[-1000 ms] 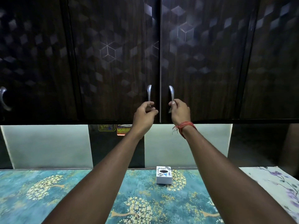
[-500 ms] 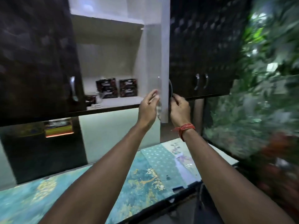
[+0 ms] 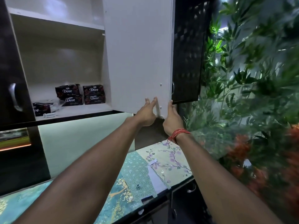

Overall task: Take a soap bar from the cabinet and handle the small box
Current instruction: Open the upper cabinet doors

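Several black Dove soap bar packs (image 3: pixel 93 90) are stacked on the lower shelf (image 3: pixel 80 111) of the open wall cabinet, left of my hands; one more pack (image 3: pixel 41 108) lies further left. The right cabinet door (image 3: pixel 137 54) stands swung out, its white inner face towards me. My left hand (image 3: pixel 146 113) rests with spread fingers flat on that inner face near the bottom corner. My right hand (image 3: pixel 172 118) grips the door's outer edge, its fingers hidden behind it. The small box is out of view.
The left door (image 3: pixel 11 70) with a metal handle (image 3: pixel 13 96) hangs open at the left edge. A counter (image 3: pixel 134 172) covered in floral paper lies below my arms. Dense green and red plants (image 3: pixel 252 88) fill the right side.
Both cabinet doors went from shut to open. The right door has swung further out with my hands on it, and my view has turned right, so the small box left the frame.
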